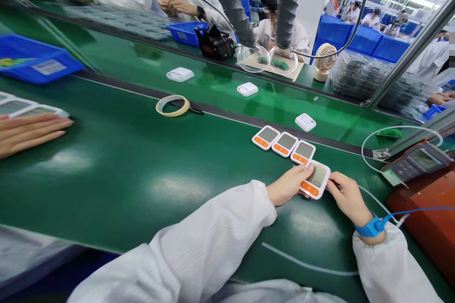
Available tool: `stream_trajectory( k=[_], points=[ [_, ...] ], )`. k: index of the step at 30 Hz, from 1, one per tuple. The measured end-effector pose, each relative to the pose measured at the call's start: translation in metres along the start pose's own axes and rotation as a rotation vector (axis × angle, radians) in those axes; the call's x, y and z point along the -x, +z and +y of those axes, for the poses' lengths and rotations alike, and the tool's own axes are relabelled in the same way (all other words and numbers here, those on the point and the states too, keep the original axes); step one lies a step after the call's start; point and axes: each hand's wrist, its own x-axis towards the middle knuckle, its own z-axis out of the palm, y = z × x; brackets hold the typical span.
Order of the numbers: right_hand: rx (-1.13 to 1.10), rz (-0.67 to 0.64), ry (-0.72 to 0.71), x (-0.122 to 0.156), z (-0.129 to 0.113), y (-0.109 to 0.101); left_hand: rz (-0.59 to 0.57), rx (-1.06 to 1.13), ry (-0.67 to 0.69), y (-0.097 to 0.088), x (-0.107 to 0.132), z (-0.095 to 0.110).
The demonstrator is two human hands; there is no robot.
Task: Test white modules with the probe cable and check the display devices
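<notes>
A small white device with a grey screen and an orange strip (314,179) lies on the green conveyor belt (142,170), held from both sides. My left hand (288,184) grips its left edge with closed fingers. My right hand (346,196), with a blue wrist strap (371,227), pinches its right edge. Three like devices (284,144) lie in a row just behind it, touching one another.
A tape roll (172,105) lies mid-belt. Three white units (180,74) (247,89) (305,122) sit on the far belt. A meter (415,161) on a red block is at right, a blue bin (39,59) at left. Another person's hand (28,132) rests flat at left.
</notes>
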Motion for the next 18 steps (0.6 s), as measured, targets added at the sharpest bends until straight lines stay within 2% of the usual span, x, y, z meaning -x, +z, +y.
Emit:
stream_trajectory(
  k=[3, 5, 7, 9, 12, 16, 18],
  points=[
    [0.177, 0.032, -0.014, 0.001, 0.003, 0.003, -0.122, -0.085, 0.001, -0.002, 0.003, 0.003],
    [0.298, 0.053, 0.000, 0.002, 0.008, 0.006, -0.158, -0.145, 0.039, -0.004, 0.004, 0.008],
    [0.374, 0.093, 0.002, 0.001, 0.014, 0.007, -0.161, -0.189, 0.096, -0.008, 0.004, 0.016],
    [0.404, 0.142, -0.010, -0.001, 0.021, 0.009, -0.112, -0.218, 0.169, -0.017, 0.002, 0.028],
    [0.429, 0.131, -0.023, -0.003, 0.029, 0.011, 0.107, -0.284, 0.339, -0.045, 0.000, 0.052],
    [0.435, 0.025, -0.014, -0.004, 0.029, 0.012, 0.452, -0.332, 0.554, -0.103, -0.002, 0.080],
    [0.434, -0.023, 0.012, -0.004, 0.025, 0.012, 0.699, -0.400, 0.597, -0.132, -0.001, 0.088]
  ],
)
